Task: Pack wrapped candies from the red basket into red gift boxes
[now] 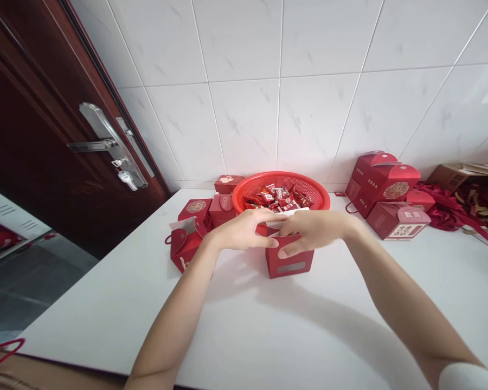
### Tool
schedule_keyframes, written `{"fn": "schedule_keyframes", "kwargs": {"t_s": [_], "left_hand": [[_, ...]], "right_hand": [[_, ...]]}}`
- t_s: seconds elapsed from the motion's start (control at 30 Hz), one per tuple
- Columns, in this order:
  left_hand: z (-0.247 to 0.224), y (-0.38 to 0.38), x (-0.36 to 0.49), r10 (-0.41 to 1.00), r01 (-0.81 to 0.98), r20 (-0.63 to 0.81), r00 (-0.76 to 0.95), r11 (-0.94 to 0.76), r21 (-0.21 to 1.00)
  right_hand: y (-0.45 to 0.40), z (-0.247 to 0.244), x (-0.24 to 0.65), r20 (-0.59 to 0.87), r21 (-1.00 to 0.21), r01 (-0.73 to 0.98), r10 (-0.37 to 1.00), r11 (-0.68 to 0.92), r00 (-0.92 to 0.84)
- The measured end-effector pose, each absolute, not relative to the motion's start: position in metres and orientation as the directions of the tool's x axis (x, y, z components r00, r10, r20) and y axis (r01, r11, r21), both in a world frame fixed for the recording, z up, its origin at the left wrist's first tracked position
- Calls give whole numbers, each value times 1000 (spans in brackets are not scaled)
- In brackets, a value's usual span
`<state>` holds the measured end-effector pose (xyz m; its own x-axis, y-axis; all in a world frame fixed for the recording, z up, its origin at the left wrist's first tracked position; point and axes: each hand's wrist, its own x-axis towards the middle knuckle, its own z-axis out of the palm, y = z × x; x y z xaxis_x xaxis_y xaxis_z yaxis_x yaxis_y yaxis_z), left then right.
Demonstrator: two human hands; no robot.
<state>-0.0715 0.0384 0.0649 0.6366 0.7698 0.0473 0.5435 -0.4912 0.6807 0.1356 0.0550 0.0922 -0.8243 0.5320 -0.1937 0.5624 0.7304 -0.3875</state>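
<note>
A small red cardboard box (290,266) with an oblong window in its front stands upright on the white table. At its top left edge is my left hand (246,230), its thumb at the front corner and its fingers reaching across the top. My right hand (315,230) grips the box's top right, thumb against the front and fingers bent over the upper edge. A white inner flap (299,211) shows behind my fingers. What lies inside the box is hidden. Right behind it sits a red plastic basket (320,194) holding several red-wrapped sweets (282,197).
Several red gift boxes (185,249) stand left of the basket. More boxes (384,184) are stacked at the right, beside red ribbon (445,208) and a brown carton (455,176). A tiled wall (244,124) bounds the table (244,336) behind; a dark door (44,108) stands left.
</note>
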Motion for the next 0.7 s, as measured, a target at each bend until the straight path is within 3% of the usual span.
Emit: {"fn": "schedule_keyframes", "kwargs": {"t_s": [0.1, 0.3, 0.4, 0.53, 0.7], "left_hand": [[64, 39, -72, 775, 553, 54, 630, -497, 669], [66, 40, -72, 769, 571, 35, 638, -504, 648], [67, 39, -71, 775, 584, 32, 631, -502, 637], [67, 39, -71, 774, 590, 34, 632, -510, 626], [67, 38, -71, 780, 603, 42, 625, -516, 609]], "right_hand": [[75, 100, 118, -496, -338, 597, 402, 727, -770], [90, 107, 100, -709, -281, 674, 325, 684, -626], [90, 101, 97, -701, -356, 717, 336, 599, -629], [92, 87, 92, -503, -449, 718, 514, 532, -695], [92, 97, 102, -563, -348, 639, 392, 686, -727]]}}
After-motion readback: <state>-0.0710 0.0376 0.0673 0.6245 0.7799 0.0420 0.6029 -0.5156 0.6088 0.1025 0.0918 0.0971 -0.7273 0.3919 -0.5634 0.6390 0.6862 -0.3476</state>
